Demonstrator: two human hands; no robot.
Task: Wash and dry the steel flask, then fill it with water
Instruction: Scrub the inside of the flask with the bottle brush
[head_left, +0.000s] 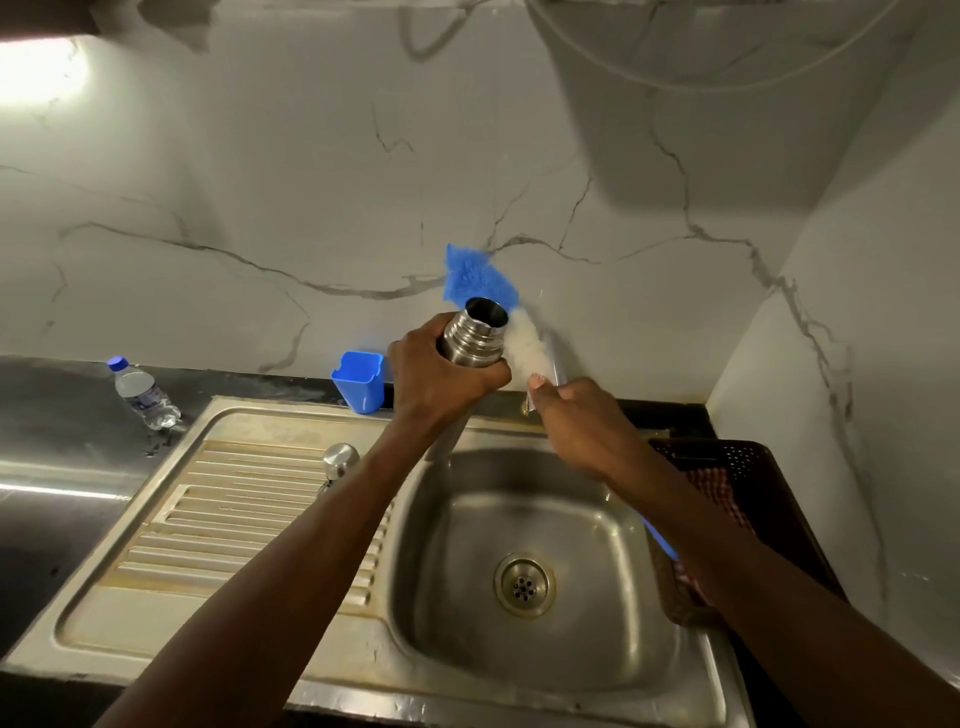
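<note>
Your left hand has its fingers wrapped round the steel flask, which is tilted above the sink with its open mouth toward the wall. Your right hand grips the bottle brush, whose bristles are just outside that mouth. The water bottle on the tabletop has a label too small to read.
</note>
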